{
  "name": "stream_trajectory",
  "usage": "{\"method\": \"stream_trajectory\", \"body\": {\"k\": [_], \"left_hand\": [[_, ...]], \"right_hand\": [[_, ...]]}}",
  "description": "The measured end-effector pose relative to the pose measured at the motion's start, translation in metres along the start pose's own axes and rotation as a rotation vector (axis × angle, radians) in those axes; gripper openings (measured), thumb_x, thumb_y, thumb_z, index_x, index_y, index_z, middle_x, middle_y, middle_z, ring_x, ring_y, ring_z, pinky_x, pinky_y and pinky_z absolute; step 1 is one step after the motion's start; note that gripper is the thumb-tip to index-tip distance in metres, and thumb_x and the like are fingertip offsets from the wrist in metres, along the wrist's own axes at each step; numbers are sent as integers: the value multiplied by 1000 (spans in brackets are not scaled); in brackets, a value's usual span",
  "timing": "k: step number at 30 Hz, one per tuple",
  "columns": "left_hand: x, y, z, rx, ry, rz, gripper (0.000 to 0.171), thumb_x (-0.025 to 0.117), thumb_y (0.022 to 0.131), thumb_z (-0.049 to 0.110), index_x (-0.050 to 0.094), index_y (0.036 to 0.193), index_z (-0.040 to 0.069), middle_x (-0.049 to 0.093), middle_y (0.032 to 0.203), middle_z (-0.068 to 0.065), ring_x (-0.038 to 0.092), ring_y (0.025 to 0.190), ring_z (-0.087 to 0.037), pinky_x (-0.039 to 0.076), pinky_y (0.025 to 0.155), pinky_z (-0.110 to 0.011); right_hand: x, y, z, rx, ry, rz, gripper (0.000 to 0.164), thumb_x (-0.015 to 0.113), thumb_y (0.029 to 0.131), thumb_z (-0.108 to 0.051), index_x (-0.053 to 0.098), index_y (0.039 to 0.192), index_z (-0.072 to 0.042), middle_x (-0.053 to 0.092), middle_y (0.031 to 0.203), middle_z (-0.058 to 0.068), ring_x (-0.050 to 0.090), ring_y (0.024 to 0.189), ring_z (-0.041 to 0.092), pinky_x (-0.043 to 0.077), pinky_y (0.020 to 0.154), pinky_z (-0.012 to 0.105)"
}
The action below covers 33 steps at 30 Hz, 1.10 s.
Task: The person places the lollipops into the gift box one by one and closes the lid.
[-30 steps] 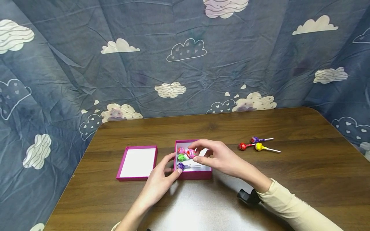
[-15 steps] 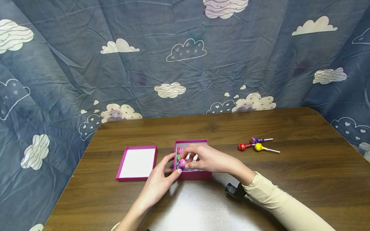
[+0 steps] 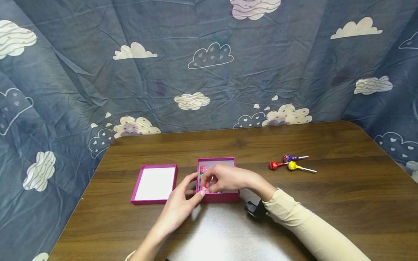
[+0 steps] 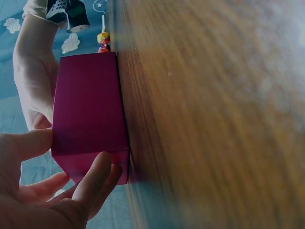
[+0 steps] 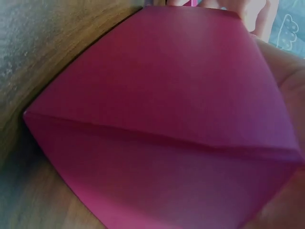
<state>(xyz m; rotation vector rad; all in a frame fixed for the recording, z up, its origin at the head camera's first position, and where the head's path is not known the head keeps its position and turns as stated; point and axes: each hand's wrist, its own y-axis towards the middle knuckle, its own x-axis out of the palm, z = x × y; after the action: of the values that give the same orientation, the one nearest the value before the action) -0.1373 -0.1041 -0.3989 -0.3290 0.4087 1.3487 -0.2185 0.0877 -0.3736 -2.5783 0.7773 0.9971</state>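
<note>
The open magenta box [image 3: 222, 198] stands mid-table, white inside. My left hand [image 3: 181, 204] steadies its left side, thumb at the near left corner and fingers along the left wall; the left wrist view shows those fingers [image 4: 97, 174] against the magenta card. Inside the box, my right hand [image 3: 225, 177] pinches a pink lollipop [image 3: 204, 189] low by the near left corner. Another pink lollipop [image 3: 203, 169] lies in the far left corner, with a bit of green wrapper just in front of it. My right hand covers most of the contents.
Left of the box lies its lid [image 3: 155, 184], white inside up. To the right rest three lollipops: red [image 3: 273, 165], yellow [image 3: 292, 166] and purple [image 3: 288, 158]. A cloud-patterned cloth [image 3: 209, 83] hangs behind the wooden table [image 3: 107, 224].
My right hand has carried the pink lollipop from the middle of the box toward its near left corner and down inside. The left hand has stayed at the box.
</note>
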Motion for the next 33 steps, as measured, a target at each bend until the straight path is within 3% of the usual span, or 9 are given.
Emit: {"method": "stream_trajectory", "body": {"k": [4, 15, 25, 33], "left_hand": [[-1, 0, 0, 1, 2, -1, 52, 64, 86, 41, 43, 134, 42, 49, 134, 3, 59, 103, -19, 49, 75, -36], [0, 0, 0, 4, 8, 2, 52, 65, 87, 37, 43, 134, 41, 51, 133, 0, 59, 102, -20, 49, 75, -36], [1, 0, -1, 8, -1, 4, 52, 66, 87, 37, 44, 134, 40, 51, 132, -1, 60, 102, -20, 49, 74, -35], [0, 0, 0, -3, 12, 9, 53, 66, 87, 35, 43, 135, 38, 51, 131, 5, 59, 102, -18, 49, 74, -35]], "right_hand": [[3, 3, 2, -19, -8, -5, 19, 68, 77, 0, 67, 87, -15, 63, 79, -7, 60, 72, 10, 48, 64, 22], [9, 4, 1, 5, -189, 66, 22, 70, 76, -4, 67, 80, -26, 61, 72, -12, 57, 68, 2, 46, 64, 21], [11, 2, 2, 13, -216, 90, 24, 70, 77, -3, 65, 79, -27, 62, 71, -9, 55, 65, 4, 45, 62, 22], [11, 5, 0, -15, -201, 80, 23, 68, 77, -1, 65, 79, -24, 59, 70, -7, 53, 65, 3, 45, 63, 21]]}}
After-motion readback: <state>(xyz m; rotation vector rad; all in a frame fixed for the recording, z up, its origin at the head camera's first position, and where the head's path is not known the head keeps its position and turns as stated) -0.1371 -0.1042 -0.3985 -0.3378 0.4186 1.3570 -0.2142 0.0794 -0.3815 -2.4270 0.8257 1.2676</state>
